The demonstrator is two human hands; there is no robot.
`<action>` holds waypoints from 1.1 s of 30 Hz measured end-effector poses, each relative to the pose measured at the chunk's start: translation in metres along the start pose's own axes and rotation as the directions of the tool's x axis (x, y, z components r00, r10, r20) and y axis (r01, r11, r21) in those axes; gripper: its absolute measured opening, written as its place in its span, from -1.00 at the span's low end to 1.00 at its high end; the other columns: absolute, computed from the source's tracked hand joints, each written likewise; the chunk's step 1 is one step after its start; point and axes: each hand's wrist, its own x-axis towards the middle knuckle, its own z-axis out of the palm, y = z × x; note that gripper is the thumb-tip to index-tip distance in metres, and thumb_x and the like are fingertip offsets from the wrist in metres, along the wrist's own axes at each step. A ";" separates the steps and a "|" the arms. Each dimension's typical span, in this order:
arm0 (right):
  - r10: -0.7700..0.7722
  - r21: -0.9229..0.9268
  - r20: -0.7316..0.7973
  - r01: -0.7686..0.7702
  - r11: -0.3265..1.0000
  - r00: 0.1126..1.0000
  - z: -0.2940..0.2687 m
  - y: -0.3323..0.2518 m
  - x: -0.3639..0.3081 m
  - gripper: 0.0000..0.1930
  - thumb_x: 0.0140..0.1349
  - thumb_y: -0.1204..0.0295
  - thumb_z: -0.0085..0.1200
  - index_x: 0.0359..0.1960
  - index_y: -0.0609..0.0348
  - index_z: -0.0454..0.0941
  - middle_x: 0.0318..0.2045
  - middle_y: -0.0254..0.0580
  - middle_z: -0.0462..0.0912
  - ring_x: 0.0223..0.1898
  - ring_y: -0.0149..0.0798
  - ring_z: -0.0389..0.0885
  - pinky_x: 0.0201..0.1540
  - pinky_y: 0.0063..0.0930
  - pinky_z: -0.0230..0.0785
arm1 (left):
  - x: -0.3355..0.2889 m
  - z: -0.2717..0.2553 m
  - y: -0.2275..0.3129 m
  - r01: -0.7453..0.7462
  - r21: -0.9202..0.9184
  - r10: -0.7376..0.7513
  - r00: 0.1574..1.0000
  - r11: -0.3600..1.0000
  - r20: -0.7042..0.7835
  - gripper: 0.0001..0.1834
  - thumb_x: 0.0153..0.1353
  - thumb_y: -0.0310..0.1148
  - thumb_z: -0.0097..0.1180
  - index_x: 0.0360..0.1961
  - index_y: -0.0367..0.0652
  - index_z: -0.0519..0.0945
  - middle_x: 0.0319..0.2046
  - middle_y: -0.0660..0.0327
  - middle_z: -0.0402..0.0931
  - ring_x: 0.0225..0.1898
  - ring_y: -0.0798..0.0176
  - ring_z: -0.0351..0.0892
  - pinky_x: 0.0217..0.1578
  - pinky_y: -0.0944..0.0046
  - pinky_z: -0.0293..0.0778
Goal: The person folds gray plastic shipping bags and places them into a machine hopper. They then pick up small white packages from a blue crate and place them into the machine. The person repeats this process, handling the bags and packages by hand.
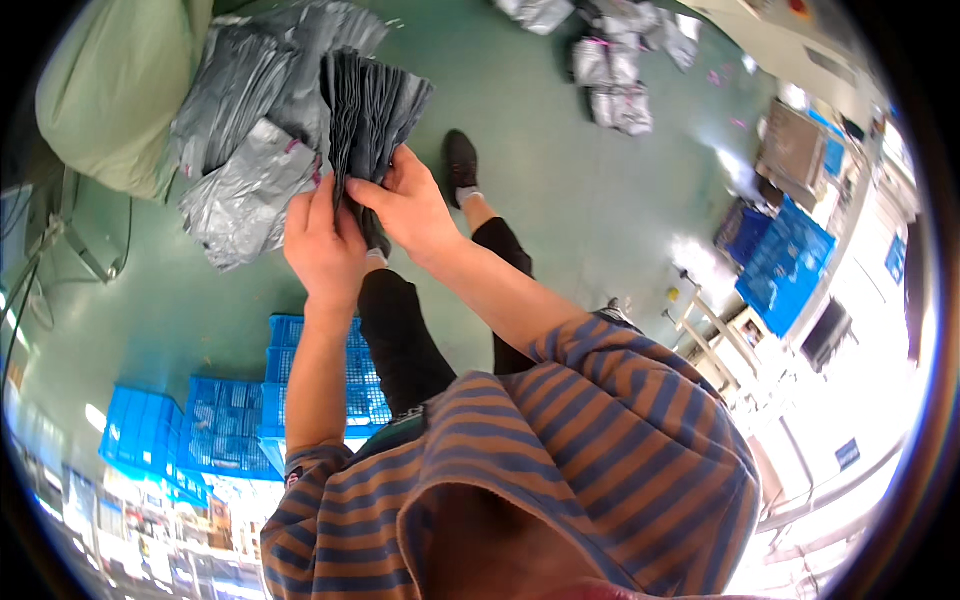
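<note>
A thick stack of dark grey plastic bags [372,110] is held up between my two hands, its layered edges fanned apart at the top. My left hand [325,245] grips the stack's lower left side, fingers closed round it. On its lower right side my right hand [412,208] pinches it, the thumb pressed against the layers. Just beyond and to the left, a pile of grey plastic bags [235,95] lies on the floor. A crumpled silver bundle [250,195] with pinkish marks rests at the pile's near edge.
A large pale green sack [120,95] stands at the far left, with a metal stand [85,245] and cables below it. Blue plastic crates [230,420] sit behind me on the left. More silver bundles [612,75] lie on the green floor. Blue crates [785,265] stand at the right.
</note>
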 end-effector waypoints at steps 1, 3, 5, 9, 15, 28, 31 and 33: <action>-0.002 -0.009 -0.020 0.002 1.000 1.000 -0.003 -0.015 -0.012 -0.56 -0.01 0.50 0.13 -0.13 0.36 0.21 -0.35 -0.18 0.49 -0.33 -0.47 0.43 -0.32 -0.57 0.31 | -0.001 0.000 0.019 -0.037 0.006 0.037 0.999 0.999 -0.012 -0.77 0.00 -0.54 0.02 -0.26 -0.28 0.50 -0.49 0.10 0.41 -0.51 0.07 0.42 -0.51 0.22 0.34; -0.086 -0.132 -0.089 0.074 0.989 0.992 -0.018 -0.034 -0.034 -0.54 -0.04 0.48 0.17 -0.14 0.35 0.22 -0.36 -0.19 0.49 -0.33 -0.46 0.44 -0.33 -0.57 0.32 | 0.003 -0.002 0.061 -0.089 0.017 0.089 0.995 0.996 -0.044 -0.78 -0.03 -0.55 0.02 -0.28 -0.26 0.51 -0.52 0.10 0.39 -0.52 0.03 0.40 -0.53 0.17 0.32; -0.117 -0.091 -0.115 0.107 0.990 0.986 -0.019 -0.080 -0.067 -0.50 -0.10 0.43 0.24 -0.16 0.33 0.24 -0.39 -0.23 0.49 -0.34 -0.46 0.45 -0.33 -0.57 0.32 | 0.001 -0.003 0.094 -0.163 -0.006 0.163 0.986 0.987 -0.018 -0.78 -0.06 -0.55 0.02 -0.30 -0.24 0.51 -0.53 0.13 0.37 -0.51 0.06 0.38 -0.53 0.17 0.32; -0.211 -0.093 -0.166 0.198 0.976 0.963 -0.058 -0.116 -0.100 -0.51 -0.08 0.42 0.23 -0.15 0.30 0.25 -0.41 -0.27 0.48 -0.39 -0.46 0.43 -0.33 -0.57 0.32 | -0.004 0.009 0.147 -0.322 -0.036 0.322 0.946 0.946 0.023 -0.77 -0.12 -0.55 0.05 -0.34 -0.22 0.49 -0.54 0.17 0.36 -0.49 0.09 0.39 -0.52 0.19 0.33; -0.149 0.038 -0.331 0.171 0.984 0.932 -0.123 -0.173 -0.129 -0.67 -0.02 0.48 0.15 -0.23 0.30 0.33 -0.47 -0.30 0.48 -0.44 -0.48 0.43 -0.41 -0.59 0.30 | -0.005 0.033 0.238 -0.467 -0.156 0.476 0.879 0.870 0.021 -0.64 -0.35 -0.62 0.07 -0.37 -0.21 0.50 -0.45 0.16 0.44 -0.42 0.09 0.42 -0.41 0.20 0.37; -0.276 -0.495 -0.362 0.067 0.866 0.890 -0.243 -0.294 -0.157 -0.39 -0.18 0.47 0.17 -0.03 0.48 0.29 -0.31 -0.01 0.54 -0.33 -0.28 0.52 -0.25 -0.50 0.35 | 0.019 0.068 0.363 -0.556 -0.509 0.727 0.646 0.657 0.233 -0.55 -0.12 -0.42 0.14 -0.13 -0.30 0.42 -0.22 0.03 0.42 -0.19 0.01 0.42 -0.17 0.20 0.36; -0.274 -0.592 -0.148 0.137 0.795 0.950 -0.265 -0.347 -0.151 -0.48 -0.12 0.47 0.12 -0.05 0.41 0.33 -0.29 -0.09 0.54 -0.28 -0.30 0.51 -0.17 -0.49 0.32 | 0.048 0.071 0.346 -0.387 -0.578 0.603 0.760 0.719 0.241 -0.40 -0.06 -0.35 0.16 0.03 -0.32 0.27 -0.10 -0.03 0.34 -0.06 -0.01 0.35 -0.05 0.18 0.27; -0.177 -0.485 0.000 0.155 0.861 0.984 -0.256 -0.392 -0.158 -0.60 -0.02 0.54 0.04 -0.07 0.34 0.37 -0.27 -0.22 0.53 -0.25 -0.40 0.46 -0.14 -0.54 0.30 | 0.075 0.080 0.347 -0.339 -0.561 0.535 0.813 0.755 0.228 -0.34 -0.06 -0.24 0.19 0.03 -0.36 0.25 -0.06 -0.08 0.30 -0.04 -0.08 0.32 -0.04 0.14 0.27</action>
